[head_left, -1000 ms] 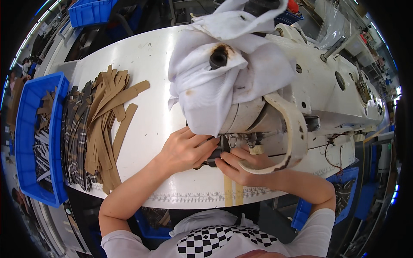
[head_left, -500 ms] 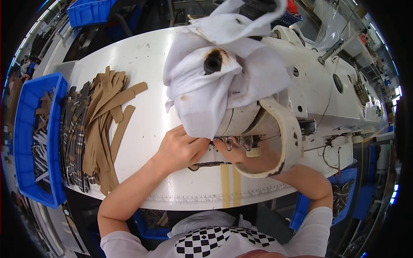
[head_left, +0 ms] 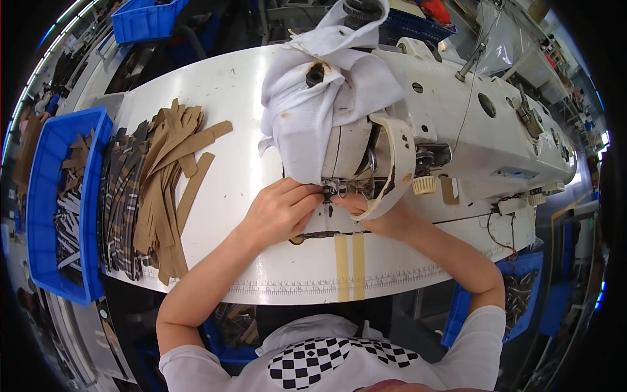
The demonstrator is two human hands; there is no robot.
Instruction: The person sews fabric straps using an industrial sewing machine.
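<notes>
My left hand (head_left: 279, 208) is pinched at the needle area of a white sewing machine (head_left: 486, 137), its fingertips at the metal presser foot (head_left: 332, 188). My right hand (head_left: 385, 219) reaches in from the other side, fingers curled and partly hidden behind the curved cream guard (head_left: 398, 170). Whatever small dark piece lies between the fingertips is too hidden to name. A white cloth (head_left: 297, 117) is draped over the machine head above them. Strips of yellow tape (head_left: 346, 268) cross the worktop (head_left: 228, 91) below my hands.
Tan and plaid fabric strips (head_left: 163, 189) lie piled at the left beside a blue bin (head_left: 42, 202) of cut pieces. Another blue bin (head_left: 522, 294) sits below the right edge, and more blue crates (head_left: 140, 19) are behind the table.
Both hands appear higher in the picture, along with the machine head, as the view shifts. The dark piece seen between my fingers a second ago is now mostly hidden.
</notes>
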